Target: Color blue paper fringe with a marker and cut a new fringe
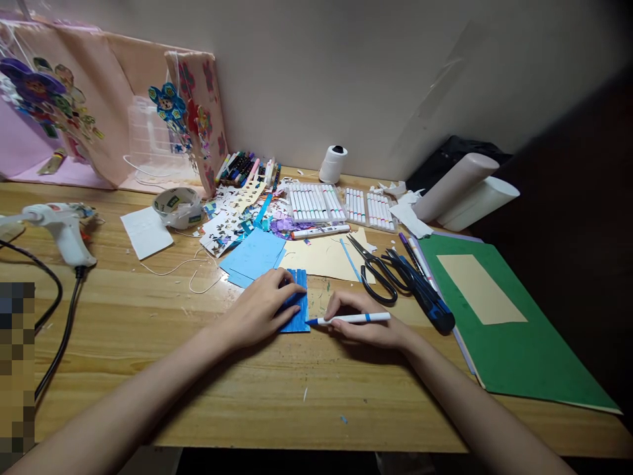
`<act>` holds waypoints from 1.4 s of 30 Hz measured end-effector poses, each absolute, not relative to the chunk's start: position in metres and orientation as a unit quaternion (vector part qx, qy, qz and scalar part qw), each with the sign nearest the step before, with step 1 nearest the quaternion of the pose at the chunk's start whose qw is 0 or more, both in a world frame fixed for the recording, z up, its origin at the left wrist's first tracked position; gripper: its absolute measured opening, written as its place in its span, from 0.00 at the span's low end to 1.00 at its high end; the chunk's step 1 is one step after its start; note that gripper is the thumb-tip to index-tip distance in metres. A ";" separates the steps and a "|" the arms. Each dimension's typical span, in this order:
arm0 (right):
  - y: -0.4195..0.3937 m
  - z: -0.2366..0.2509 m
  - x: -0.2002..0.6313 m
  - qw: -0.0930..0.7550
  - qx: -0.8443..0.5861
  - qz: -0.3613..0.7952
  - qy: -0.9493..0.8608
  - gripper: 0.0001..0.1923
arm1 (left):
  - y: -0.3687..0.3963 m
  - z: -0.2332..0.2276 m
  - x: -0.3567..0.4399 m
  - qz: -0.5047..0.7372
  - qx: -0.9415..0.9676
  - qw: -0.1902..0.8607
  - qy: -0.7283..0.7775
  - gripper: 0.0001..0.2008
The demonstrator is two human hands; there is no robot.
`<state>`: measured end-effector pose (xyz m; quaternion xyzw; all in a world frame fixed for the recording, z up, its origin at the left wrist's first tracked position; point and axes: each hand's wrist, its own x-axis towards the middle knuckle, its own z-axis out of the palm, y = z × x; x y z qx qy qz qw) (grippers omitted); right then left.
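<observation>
My left hand [270, 300] lies with its fingers spread on a small blue-coloured piece of paper [297, 322], pressing it against the table. It covers the left part of that piece. Streaky strokes of darker blue run over the paper. In my right hand [363, 321] is a white marker [353, 318] with a blue band, held between thumb and fingers. Its blue tip meets the lower right edge of the paper. Light blue sheets [257, 254] lie just beyond my left hand, and a cream sheet [321, 257] lies behind the blue piece.
Black scissors [378, 270] and a blue-black utility knife [428, 297] lie right of the cream sheet. Marker sets [316, 202], paper scraps [227, 218] and a thread spool [333, 163] stand behind. A glue gun [62, 227] is left; green sheets [499, 310] are right.
</observation>
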<state>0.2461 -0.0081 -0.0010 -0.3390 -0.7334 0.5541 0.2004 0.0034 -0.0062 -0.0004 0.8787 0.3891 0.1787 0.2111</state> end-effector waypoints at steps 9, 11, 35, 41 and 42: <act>-0.008 -0.002 0.246 0.194 -0.340 0.589 -0.707 0.06 | -0.007 -0.001 0.004 0.177 0.880 0.208 0.390 0.14; -0.008 -0.004 0.248 0.203 -0.358 0.582 -0.702 0.06 | -0.007 -0.001 0.004 0.173 0.880 0.209 0.389 0.14; -0.005 -0.008 0.250 0.194 -0.332 0.630 -0.675 0.06 | -0.005 -0.001 0.004 0.173 0.880 0.211 0.389 0.14; -0.005 -0.007 0.249 0.207 -0.326 0.602 -0.699 0.06 | -0.005 -0.003 0.003 0.176 0.881 0.207 0.387 0.14; -0.005 -0.006 0.248 0.213 -0.333 0.593 -0.702 0.06 | -0.005 -0.003 0.003 0.176 0.881 0.207 0.387 0.14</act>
